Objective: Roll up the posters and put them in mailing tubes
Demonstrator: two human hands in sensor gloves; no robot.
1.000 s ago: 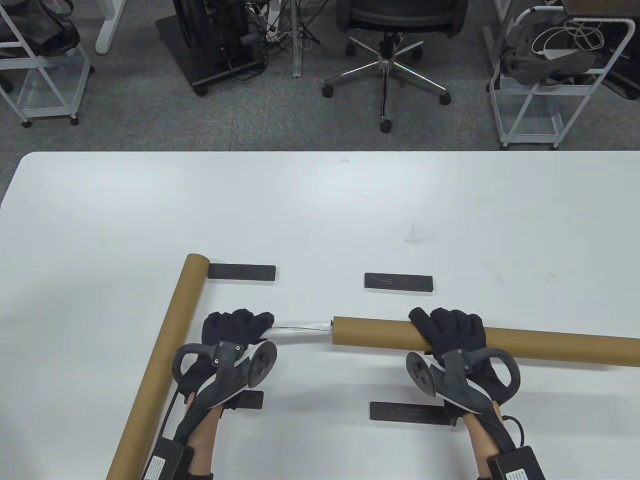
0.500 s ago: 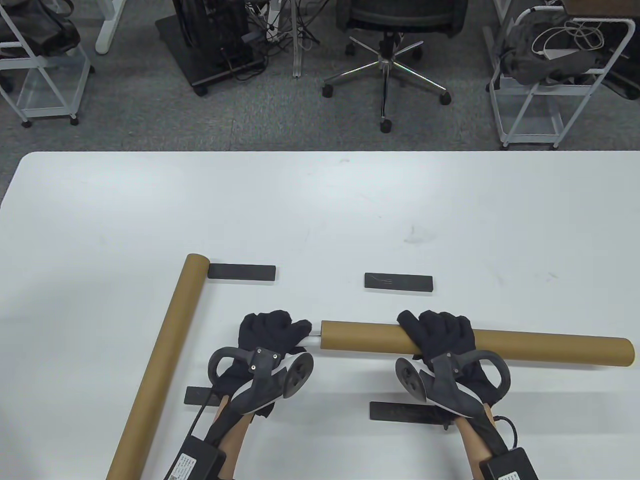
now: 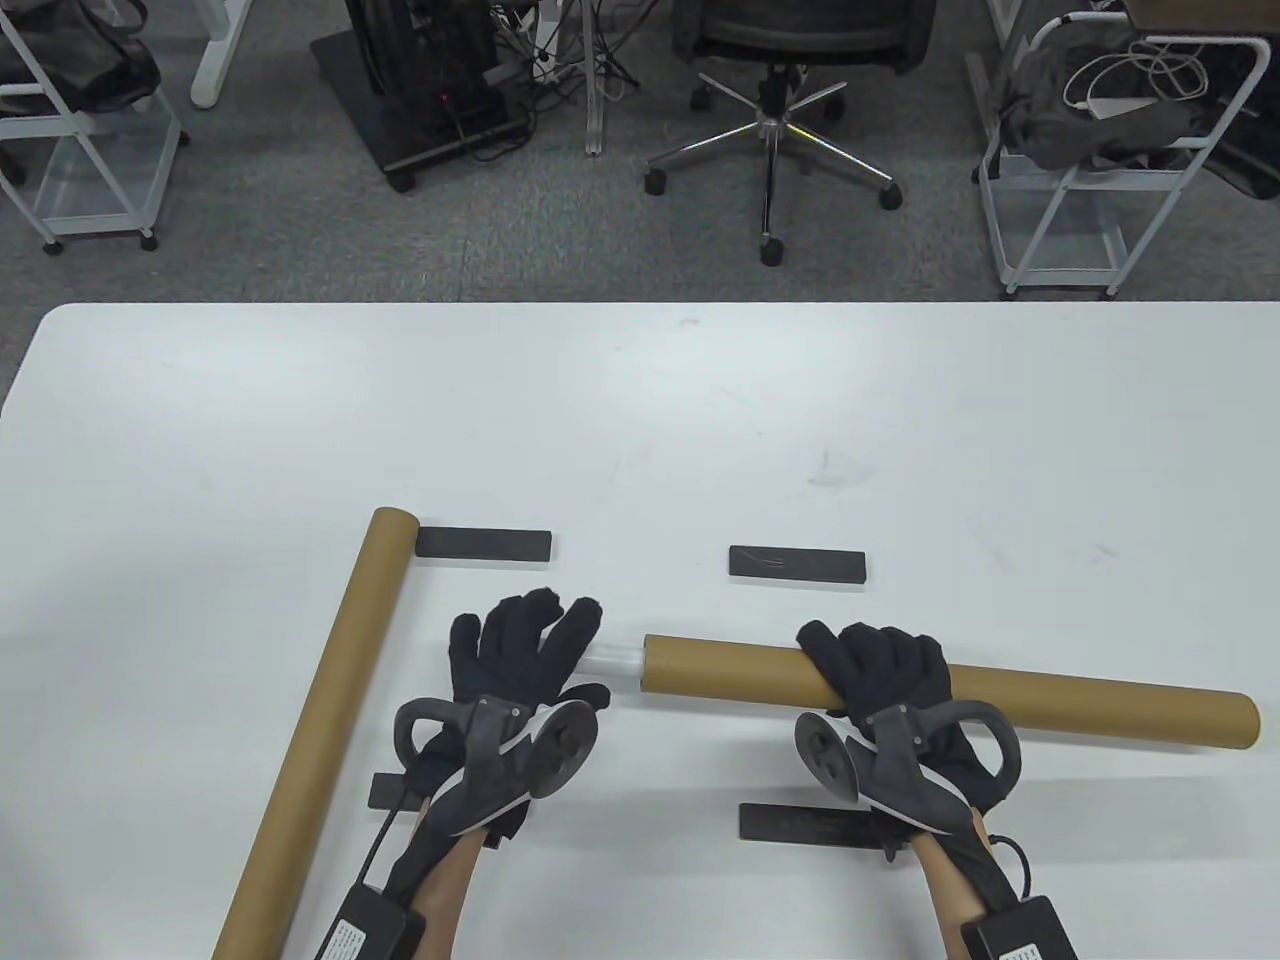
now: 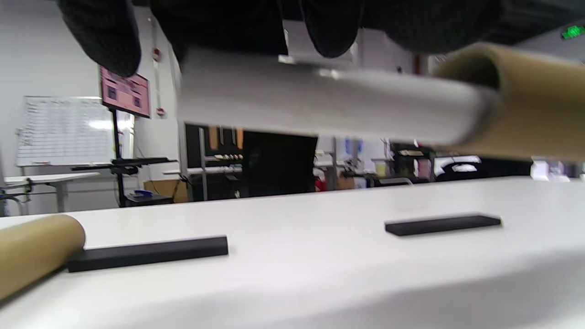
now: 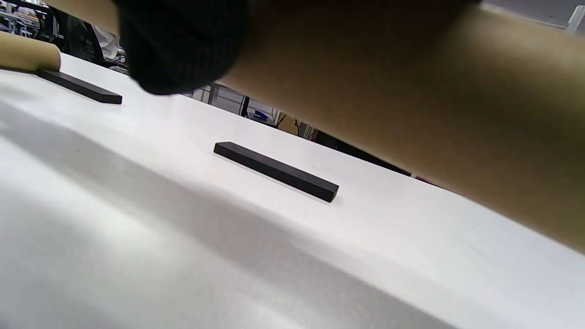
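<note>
A brown mailing tube [image 3: 1050, 695] lies across the table's front right. My right hand [image 3: 875, 665] grips it from above near its left third; in the right wrist view the tube [image 5: 411, 105] fills the top under my glove. A rolled white poster [image 3: 612, 662] sticks a short way out of the tube's left mouth. My left hand [image 3: 545, 630] hovers over that end with fingers spread. In the left wrist view the poster [image 4: 320, 105] runs into the tube [image 4: 525, 96] just under my fingertips [image 4: 333, 27]; I cannot tell whether they touch it.
A second brown tube [image 3: 330, 720] lies slanted at the left, close to my left forearm. Several flat black bars lie around my hands: two behind [image 3: 483, 545] [image 3: 797, 564] and two in front [image 3: 815, 825] [image 3: 385, 792]. Beyond the table's far edge are an office chair and carts.
My left hand pushed the poster right, deeper into the tube, then drew back a little and spread its fingers. The tube slid slightly left. My right hand kept its grip.
</note>
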